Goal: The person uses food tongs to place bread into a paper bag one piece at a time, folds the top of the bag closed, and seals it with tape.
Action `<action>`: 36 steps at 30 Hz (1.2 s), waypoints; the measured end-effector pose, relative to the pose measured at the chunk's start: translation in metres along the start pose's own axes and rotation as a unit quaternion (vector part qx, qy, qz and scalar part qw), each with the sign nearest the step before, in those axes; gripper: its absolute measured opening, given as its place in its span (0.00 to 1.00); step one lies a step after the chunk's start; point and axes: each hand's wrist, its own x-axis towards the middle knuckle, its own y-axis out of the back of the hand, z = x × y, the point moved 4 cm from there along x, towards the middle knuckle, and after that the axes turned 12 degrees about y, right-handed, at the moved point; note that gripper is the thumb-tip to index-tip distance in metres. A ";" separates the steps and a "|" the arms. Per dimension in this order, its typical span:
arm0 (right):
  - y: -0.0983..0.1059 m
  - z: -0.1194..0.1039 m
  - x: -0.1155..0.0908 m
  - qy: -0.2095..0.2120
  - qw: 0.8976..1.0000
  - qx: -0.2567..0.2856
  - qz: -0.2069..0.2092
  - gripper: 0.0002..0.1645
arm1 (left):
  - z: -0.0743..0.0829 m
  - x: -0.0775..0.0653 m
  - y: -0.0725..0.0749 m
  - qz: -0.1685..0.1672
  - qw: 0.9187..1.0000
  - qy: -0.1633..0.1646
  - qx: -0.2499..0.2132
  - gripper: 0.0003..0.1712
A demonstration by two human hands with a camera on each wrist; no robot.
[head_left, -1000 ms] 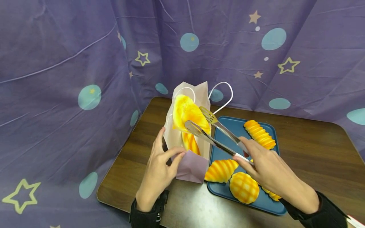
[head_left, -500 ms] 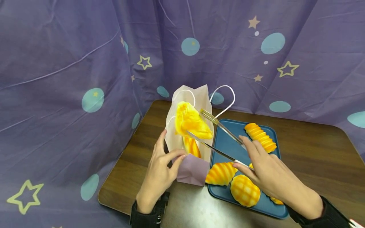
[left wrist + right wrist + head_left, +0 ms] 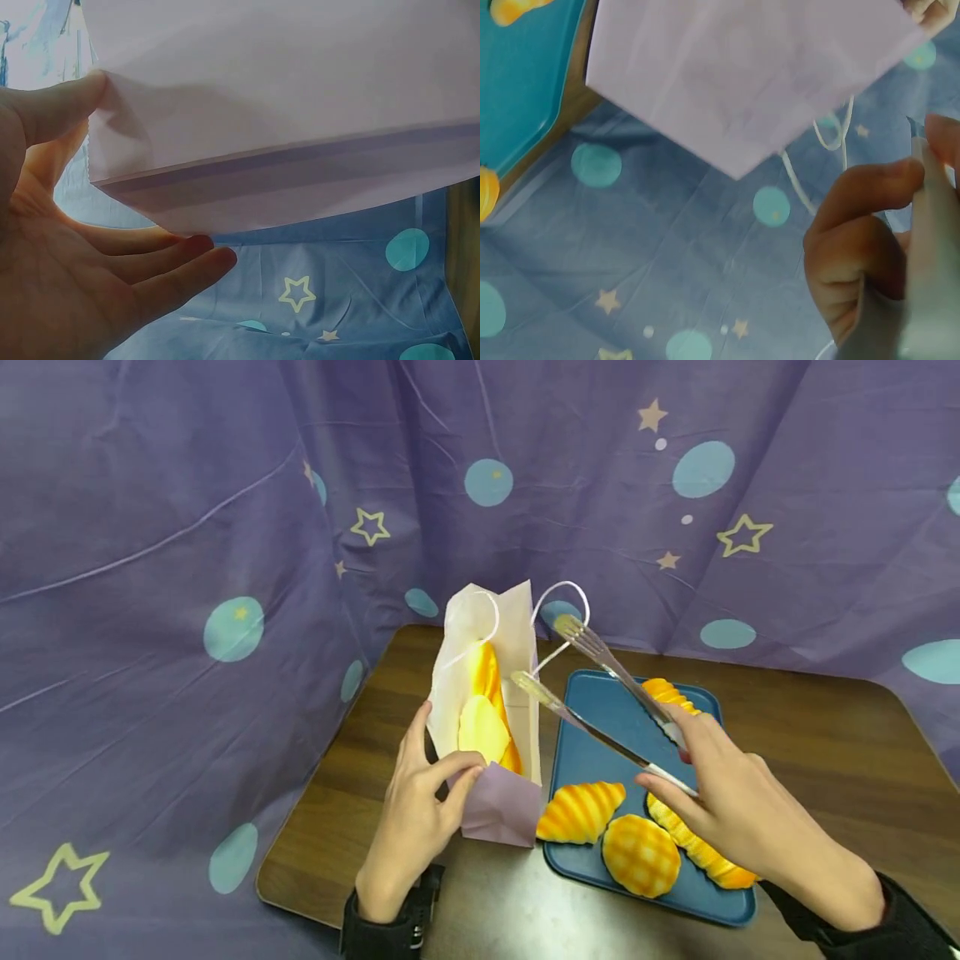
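Observation:
My left hand pinches the near rim of a light purple paper bag between thumb and index finger. Its other fingers lie along the bag's side in the left wrist view. Inside the bag, a pale yellow bread piece lies against a long orange bread; both are partly hidden by the rim. My right hand grips metal food tongs above the tray. The tong tips stand apart beside the bag's right edge, with nothing between them. In the right wrist view, curled fingers hold the tong handle.
Right of the bag lies a blue tray on the wooden table. It bears a croissant, a round checked bun, a long bread and a ridged roll. White rope handles rise from the bag.
The yellow bread left the tongs and now lies lower in the bag. The tongs spread and moved right, away from the bag's mouth. My left hand kept its hold.

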 end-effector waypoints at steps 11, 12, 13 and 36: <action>0.033 0.048 -0.022 -0.060 0.997 -0.033 0.026 0.39 | -0.001 -0.001 -0.001 0.007 1.000 0.004 -0.003 0.03; 0.033 0.055 -0.024 -0.071 0.997 -0.031 0.021 0.38 | -0.001 -0.001 -0.001 0.008 1.000 0.004 -0.004 0.03; 0.032 0.062 -0.026 -0.084 0.996 -0.029 0.014 0.37 | -0.001 -0.001 -0.001 0.011 1.000 0.003 -0.004 0.03; -0.036 0.182 -0.082 -0.236 0.956 0.015 -0.175 0.56 | 0.002 -0.003 -0.003 0.008 1.000 -0.005 0.004 0.05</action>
